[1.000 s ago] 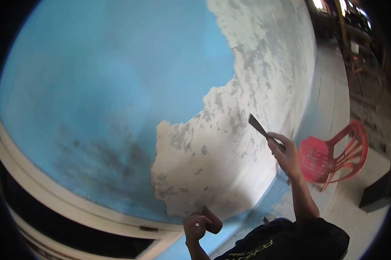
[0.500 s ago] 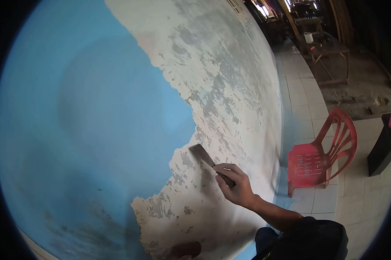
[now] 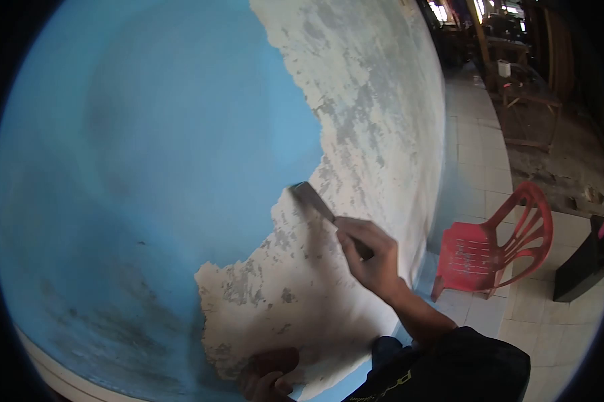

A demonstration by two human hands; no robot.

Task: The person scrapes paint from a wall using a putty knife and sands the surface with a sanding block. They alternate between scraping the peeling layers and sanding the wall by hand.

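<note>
My right hand (image 3: 371, 258) is closed round the handle of a paint scraper (image 3: 313, 201). The flat blade meets the wall where the blue paint (image 3: 201, 154) ends in a jagged edge. Bare, patchy white and grey wall (image 3: 375, 127) spreads to the right of that edge and below it. Low in the view, my left hand (image 3: 267, 386) is partly cut off by the frame. Its fingers are curled at a dark reddish-brown object (image 3: 276, 360) with a rounded end, whose kind I cannot make out.
A red plastic chair (image 3: 473, 258) stands on the tiled floor (image 3: 473, 154) to the right of the wall. Beyond it are a black piece of furniture (image 3: 580, 268) and a wooden table bearing a white container (image 3: 503, 68). Dark smudges (image 3: 124, 335) mark the lower blue wall.
My right hand and the scraper have moved up along the paint's edge. My left hand has come further into view at the bottom. The whole view has shifted somewhat.
</note>
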